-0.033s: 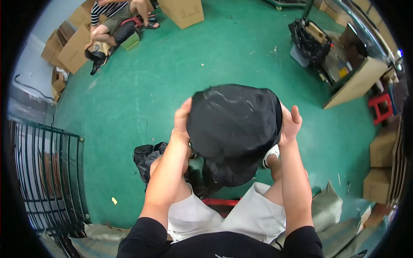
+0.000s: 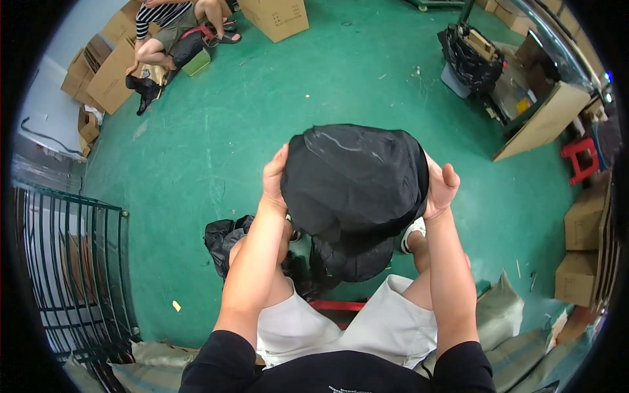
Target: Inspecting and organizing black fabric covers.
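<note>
Out in front of me, above my knees, I hold up a rounded black fabric piece with pale streaks across its top. I cannot tell what kind of article it is. My left hand grips its left side, most of the fingers hidden behind the cloth. At the right edge, my right hand grips it with the thumb sticking up and the other fingers mostly hidden. Beneath it, between my legs, lies another dark rounded fabric piece, partly covered. More black fabric lies by my left leg.
A red stool edge shows between my thighs. A metal rack stands left, stuffed sacks lie right. Cartons and a red stool line the right side. Another person sits far left beside cardboard boxes.
The held black fabric has tilted slightly and shifted a little left, with its top more creased. Both hands keep their grip.
</note>
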Motion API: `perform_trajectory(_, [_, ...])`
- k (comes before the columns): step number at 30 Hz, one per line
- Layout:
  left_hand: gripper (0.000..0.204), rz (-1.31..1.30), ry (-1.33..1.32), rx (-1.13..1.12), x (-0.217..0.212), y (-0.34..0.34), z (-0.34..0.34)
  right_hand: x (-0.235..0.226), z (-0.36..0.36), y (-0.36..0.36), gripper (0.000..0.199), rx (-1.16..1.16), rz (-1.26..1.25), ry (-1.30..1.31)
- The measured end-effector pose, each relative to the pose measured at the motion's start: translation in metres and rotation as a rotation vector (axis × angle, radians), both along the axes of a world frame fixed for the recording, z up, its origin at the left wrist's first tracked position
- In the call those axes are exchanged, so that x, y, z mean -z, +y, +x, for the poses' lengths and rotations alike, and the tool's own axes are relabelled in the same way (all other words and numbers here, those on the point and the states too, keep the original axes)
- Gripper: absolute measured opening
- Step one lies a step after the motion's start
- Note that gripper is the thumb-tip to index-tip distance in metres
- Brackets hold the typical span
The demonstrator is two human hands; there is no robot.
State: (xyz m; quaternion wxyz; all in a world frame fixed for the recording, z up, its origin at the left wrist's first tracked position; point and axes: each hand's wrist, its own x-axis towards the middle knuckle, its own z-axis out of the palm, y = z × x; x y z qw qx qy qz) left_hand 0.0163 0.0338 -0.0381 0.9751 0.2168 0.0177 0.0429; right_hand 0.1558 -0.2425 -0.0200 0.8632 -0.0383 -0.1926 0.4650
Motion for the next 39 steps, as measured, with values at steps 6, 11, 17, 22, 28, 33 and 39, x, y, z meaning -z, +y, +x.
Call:
perform_trajectory(6, [0.045,-0.145,-0.244,0.086,-0.018,-0.009,0.023,-0.020,-0.004,0.007,0.062,0.032,-0.459,-0.135])
perform_trajectory(11, [0.059,-0.060,-0.049,-0.097,-0.020,-0.013,0.013,0.005,0.002,0.013,0.027,0.111,-0.799,0.064])
perform_trajectory(17, [0.069,0.012,-0.191,0.051,-0.016,-0.015,-0.004,-0.018,0.006,0.003,0.051,0.235,-0.624,-0.013])
perform_trajectory(22, [0.040,-0.189,0.050,-0.077,-0.012,-0.015,0.013,-0.007,-0.010,0.017,0.076,-0.034,-0.767,0.072])
perform_trajectory(28, [0.032,-0.151,0.283,-0.290,-0.002,-0.014,0.026,0.000,-0.019,0.028,0.064,0.009,-0.892,-0.038])
perform_trajectory(33, [0.030,-0.089,0.308,-0.303,-0.013,-0.017,0.025,0.019,-0.022,0.037,0.044,0.067,-1.007,-0.019])
perform_trajectory(39, [0.061,0.327,0.666,0.100,-0.016,-0.016,0.019,-0.010,-0.006,0.026,0.049,0.162,-0.603,0.314])
